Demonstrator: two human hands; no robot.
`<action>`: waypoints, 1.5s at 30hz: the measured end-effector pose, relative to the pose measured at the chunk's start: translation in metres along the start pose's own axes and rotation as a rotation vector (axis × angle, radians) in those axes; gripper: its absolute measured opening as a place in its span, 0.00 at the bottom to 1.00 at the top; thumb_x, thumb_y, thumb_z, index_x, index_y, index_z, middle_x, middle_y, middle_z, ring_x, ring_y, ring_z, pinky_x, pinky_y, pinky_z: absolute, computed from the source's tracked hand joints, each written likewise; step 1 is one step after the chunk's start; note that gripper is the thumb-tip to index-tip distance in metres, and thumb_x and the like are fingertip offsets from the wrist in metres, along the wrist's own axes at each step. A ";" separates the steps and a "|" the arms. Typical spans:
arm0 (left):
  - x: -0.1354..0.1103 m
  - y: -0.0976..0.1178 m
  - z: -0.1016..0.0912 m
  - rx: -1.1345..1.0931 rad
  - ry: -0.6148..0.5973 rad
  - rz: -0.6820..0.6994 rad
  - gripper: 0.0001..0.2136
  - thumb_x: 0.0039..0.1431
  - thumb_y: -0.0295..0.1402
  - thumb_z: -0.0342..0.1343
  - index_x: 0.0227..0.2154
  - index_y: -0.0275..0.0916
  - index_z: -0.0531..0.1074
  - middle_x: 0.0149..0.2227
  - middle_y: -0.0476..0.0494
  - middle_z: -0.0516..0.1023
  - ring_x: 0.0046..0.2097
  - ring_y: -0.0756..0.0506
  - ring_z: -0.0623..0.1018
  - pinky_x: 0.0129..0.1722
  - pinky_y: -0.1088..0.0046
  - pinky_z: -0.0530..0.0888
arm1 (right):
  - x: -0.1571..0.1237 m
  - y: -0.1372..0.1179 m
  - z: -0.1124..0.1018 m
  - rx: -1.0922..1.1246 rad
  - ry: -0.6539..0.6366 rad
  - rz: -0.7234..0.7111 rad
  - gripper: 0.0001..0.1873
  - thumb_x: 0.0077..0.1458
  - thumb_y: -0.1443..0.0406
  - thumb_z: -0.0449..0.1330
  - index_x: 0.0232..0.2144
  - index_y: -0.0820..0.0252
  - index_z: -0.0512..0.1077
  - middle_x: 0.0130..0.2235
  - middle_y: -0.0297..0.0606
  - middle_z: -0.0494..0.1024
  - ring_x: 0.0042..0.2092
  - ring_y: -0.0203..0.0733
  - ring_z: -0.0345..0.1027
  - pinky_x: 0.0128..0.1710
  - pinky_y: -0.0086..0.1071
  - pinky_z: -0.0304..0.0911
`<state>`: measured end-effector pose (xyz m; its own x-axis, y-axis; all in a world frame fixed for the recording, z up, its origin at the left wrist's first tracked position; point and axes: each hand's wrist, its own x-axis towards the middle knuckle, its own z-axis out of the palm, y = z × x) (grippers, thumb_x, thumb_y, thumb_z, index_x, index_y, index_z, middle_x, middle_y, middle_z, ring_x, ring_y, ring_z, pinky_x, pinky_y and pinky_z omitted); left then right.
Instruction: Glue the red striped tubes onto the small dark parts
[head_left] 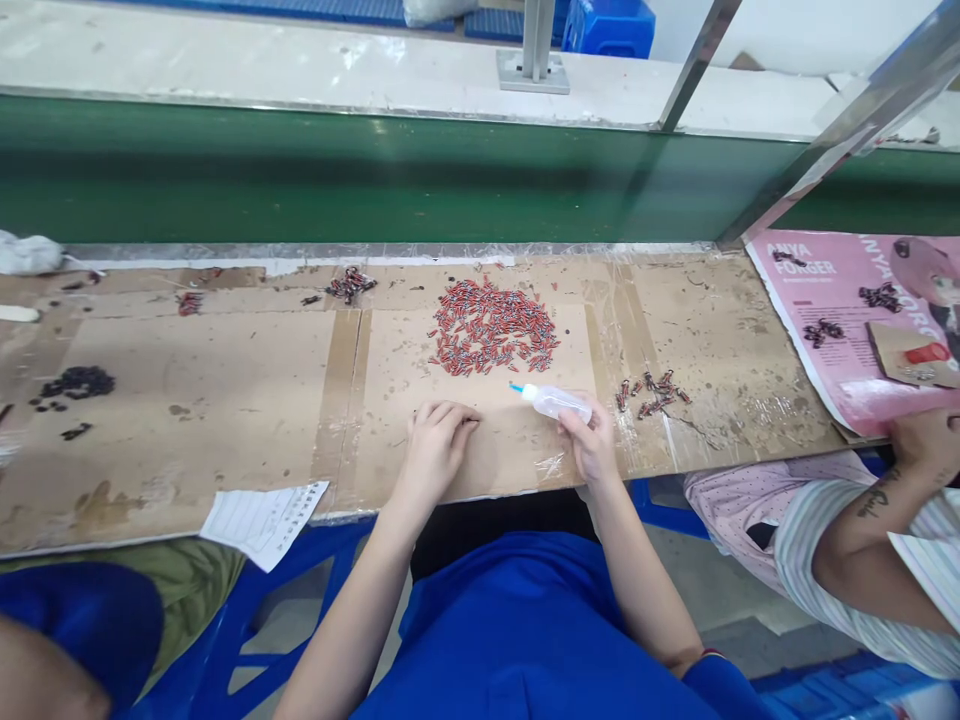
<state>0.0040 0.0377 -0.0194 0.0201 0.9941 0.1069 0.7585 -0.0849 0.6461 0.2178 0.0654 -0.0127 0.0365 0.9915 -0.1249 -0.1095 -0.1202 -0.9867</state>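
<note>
Head view: a bottle (561, 403) is pinched by the right hand (595, 445) near the red parts (504, 316), while the left hand (436, 440) is curled over cardboard (517, 455), fingers bunched, whether pinching anything can't be told.

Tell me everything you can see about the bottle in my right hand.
The bottle is small, translucent and plastic-looking, with a white collar and slim blue tip. Your right hand holds its base end, with the tip pointing left, over the cardboard on the near side of the pile of red parts. I can't tell how full it is.
</note>
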 end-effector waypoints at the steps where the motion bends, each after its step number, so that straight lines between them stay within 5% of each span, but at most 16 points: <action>1: 0.000 0.000 0.001 -0.039 -0.010 -0.002 0.04 0.59 0.30 0.54 0.33 0.43 0.75 0.37 0.43 0.81 0.44 0.39 0.73 0.47 0.59 0.66 | 0.002 -0.001 0.004 0.024 0.004 0.018 0.18 0.40 0.51 0.68 0.29 0.57 0.74 0.27 0.33 0.75 0.26 0.38 0.65 0.28 0.33 0.62; 6: -0.005 -0.006 -0.001 -0.096 0.047 -0.037 0.05 0.55 0.33 0.59 0.36 0.44 0.76 0.40 0.42 0.82 0.48 0.39 0.75 0.50 0.59 0.66 | 0.004 0.000 0.019 -0.015 0.009 0.020 0.16 0.46 0.50 0.64 0.23 0.57 0.71 0.23 0.31 0.71 0.25 0.36 0.62 0.27 0.31 0.60; 12: -0.006 -0.005 -0.003 -0.030 0.081 -0.037 0.04 0.57 0.33 0.57 0.33 0.46 0.77 0.38 0.45 0.83 0.46 0.40 0.77 0.49 0.59 0.62 | -0.001 0.005 0.031 -0.096 0.036 0.003 0.15 0.47 0.52 0.64 0.26 0.57 0.70 0.27 0.34 0.77 0.31 0.41 0.70 0.33 0.33 0.66; 45: -0.002 -0.002 -0.008 -0.064 0.069 -0.073 0.03 0.54 0.32 0.59 0.29 0.46 0.77 0.35 0.47 0.83 0.42 0.41 0.79 0.51 0.57 0.60 | -0.005 0.006 0.028 -0.224 -0.044 0.007 0.14 0.53 0.53 0.62 0.28 0.58 0.71 0.29 0.35 0.76 0.33 0.42 0.70 0.35 0.32 0.65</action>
<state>-0.0030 0.0352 -0.0151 -0.0801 0.9909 0.1083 0.7134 -0.0188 0.7005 0.1890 0.0611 -0.0152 -0.0077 0.9912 -0.1322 0.1137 -0.1305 -0.9849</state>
